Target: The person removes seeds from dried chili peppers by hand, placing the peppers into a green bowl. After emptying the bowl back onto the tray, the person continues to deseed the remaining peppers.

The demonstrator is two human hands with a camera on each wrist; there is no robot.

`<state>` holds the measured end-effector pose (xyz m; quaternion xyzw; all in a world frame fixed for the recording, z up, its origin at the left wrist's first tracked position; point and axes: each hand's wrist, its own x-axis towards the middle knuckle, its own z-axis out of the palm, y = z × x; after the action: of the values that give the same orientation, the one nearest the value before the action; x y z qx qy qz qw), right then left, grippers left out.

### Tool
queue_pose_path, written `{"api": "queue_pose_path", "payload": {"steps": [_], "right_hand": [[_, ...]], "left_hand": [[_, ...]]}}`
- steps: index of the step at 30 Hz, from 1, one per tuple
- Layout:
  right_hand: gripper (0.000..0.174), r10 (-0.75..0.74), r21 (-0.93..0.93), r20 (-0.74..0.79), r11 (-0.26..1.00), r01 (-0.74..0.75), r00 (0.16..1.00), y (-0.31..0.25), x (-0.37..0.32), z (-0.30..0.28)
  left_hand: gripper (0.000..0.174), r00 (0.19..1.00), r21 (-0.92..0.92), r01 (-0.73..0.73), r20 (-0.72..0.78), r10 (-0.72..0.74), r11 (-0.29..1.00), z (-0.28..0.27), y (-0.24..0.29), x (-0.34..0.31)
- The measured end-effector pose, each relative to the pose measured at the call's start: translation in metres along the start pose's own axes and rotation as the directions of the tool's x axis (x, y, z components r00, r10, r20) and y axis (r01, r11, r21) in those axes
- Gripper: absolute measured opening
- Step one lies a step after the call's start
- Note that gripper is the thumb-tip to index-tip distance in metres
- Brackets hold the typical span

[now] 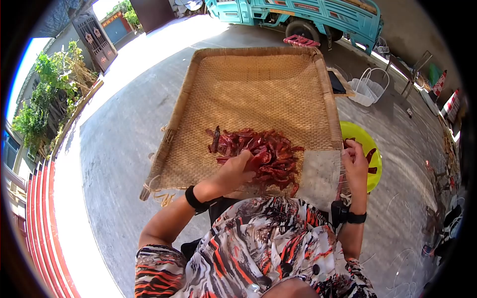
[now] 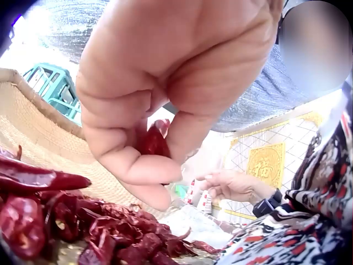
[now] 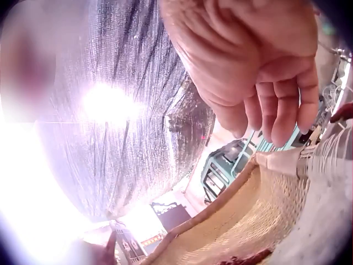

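Observation:
My left hand [image 1: 229, 175] grips a dried red chili [image 2: 156, 143], its fingers curled round the pod so that only part shows. Below it, a heap of dark red dried chilies [image 1: 280, 154] lies on the near part of a woven tray [image 1: 258, 94]. Over the tray's right rim is my right hand [image 1: 356, 166], beside a yellow-green basin [image 1: 376, 171]. In the right wrist view its fingers [image 3: 285, 118] hang loosely bent, with nothing seen between them. A few chilies [image 1: 371, 155] show inside the basin, partly hidden by that hand.
A grey-white patch [image 1: 320, 174] covers the tray's near right corner. Beyond its right side are a dark flat object [image 1: 336, 83] and a white plastic basket [image 1: 365, 91]. A turquoise cargo vehicle [image 1: 318, 20] stands behind the tray. Red-edged steps [image 1: 44, 213] are at far left.

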<state>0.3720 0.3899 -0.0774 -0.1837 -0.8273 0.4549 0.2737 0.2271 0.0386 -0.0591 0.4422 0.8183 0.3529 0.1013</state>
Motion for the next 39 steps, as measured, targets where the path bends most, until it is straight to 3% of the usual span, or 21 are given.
{"api": "queue_pose_path", "payload": {"steps": [3, 5, 8, 9, 12, 15, 17, 20, 23, 26, 28, 31, 34, 35, 38, 39], "right_hand": [[0.042, 0.03, 0.226, 0.38, 0.966, -0.125, 0.924, -0.061, -0.025, 0.03], [0.038, -0.134, 0.247, 0.58, 0.969, -0.017, 0.803, -0.081, -0.034, 0.046], [0.033, -0.031, 0.199, 0.674, 0.97, -0.141, 0.739, -0.089, -0.033, 0.059], [0.027, -0.155, 0.137, 0.589, 0.986, 0.091, 0.793, -0.081, -0.03, 0.059], [0.025, -0.037, 0.275, 0.419, 0.957, -0.088, 0.907, -0.067, -0.027, 0.039], [0.027, 0.04, 0.176, 0.11, 0.983, -0.059, 0.993, -0.046, -0.011, 0.008], [0.032, 0.084, 0.179, -0.106, 0.982, -0.064, 0.991, -0.016, 0.0, -0.007], [0.035, 0.053, 0.064, -0.245, 0.997, -0.039, 0.968, -0.007, -0.001, -0.011], [0.041, -0.006, 0.065, -0.044, 0.998, 0.009, 0.999, 0.003, -0.006, 0.004], [0.045, -0.02, 0.077, 0.222, 0.997, 0.003, 0.975, -0.033, -0.017, 0.027], [0.044, -0.038, 0.132, 0.446, 0.991, -0.023, 0.894, -0.07, -0.024, 0.037], [0.038, -0.041, 0.289, 0.655, 0.936, -0.2, 0.755, -0.093, -0.032, 0.059], [0.036, -0.024, 0.285, 0.699, 0.926, -0.247, 0.715, -0.087, -0.031, 0.068], [0.032, -0.073, 0.293, 0.687, 0.938, -0.184, 0.723, -0.083, -0.031, 0.067], [0.032, 0.005, 0.325, 0.698, 0.889, -0.323, 0.716, -0.062, -0.031, 0.064], [0.033, 0.006, 0.37, 0.611, 0.882, -0.292, 0.792, -0.055, -0.03, 0.061]], "left_hand": [[0.034, 0.988, -0.049, -0.153, -0.012, 0.153, 0.987, 0.016, 0.024, 0.008], [0.033, 0.98, -0.079, -0.18, 0.069, 0.186, 0.98, 0.021, 0.033, 0.016], [0.032, 0.979, -0.128, -0.186, 0.062, 0.195, 0.974, 0.023, 0.034, 0.02], [0.032, 0.981, -0.144, -0.182, 0.038, 0.189, 0.973, 0.024, 0.034, 0.019], [0.036, 0.997, 0.11, -0.077, -0.021, 0.079, 0.991, -0.002, 0.017, 0.009], [0.037, 0.987, 0.287, 0.066, -0.163, -0.02, 0.956, -0.024, -0.017, -0.007], [0.033, 0.975, 0.341, 0.173, -0.193, -0.112, 0.924, -0.031, -0.043, -0.016], [0.027, 0.982, 0.356, 0.173, -0.134, -0.132, 0.918, -0.028, -0.082, -0.021], [0.018, 0.961, 0.429, 0.277, -0.143, -0.239, 0.859, -0.031, -0.051, -0.017], [0.017, 0.977, 0.34, 0.137, -0.201, -0.07, 0.93, -0.027, -0.018, -0.01], [0.016, 0.985, 0.308, 0.06, -0.172, -0.007, 0.949, -0.019, 0.004, -0.004], [0.016, 0.983, 0.242, -0.096, -0.127, 0.13, 0.966, 0.004, 0.033, 0.002], [0.017, 0.967, 0.206, -0.189, -0.129, 0.219, 0.96, 0.014, 0.045, 0.0], [0.017, 0.962, 0.201, -0.206, -0.136, 0.236, 0.958, 0.016, 0.046, 0.0], [0.023, 0.978, 0.119, -0.145, -0.136, 0.161, 0.982, 0.017, 0.037, -0.004], [0.027, 0.986, 0.173, -0.078, -0.135, 0.102, 0.982, 0.015, 0.03, -0.006]]}}
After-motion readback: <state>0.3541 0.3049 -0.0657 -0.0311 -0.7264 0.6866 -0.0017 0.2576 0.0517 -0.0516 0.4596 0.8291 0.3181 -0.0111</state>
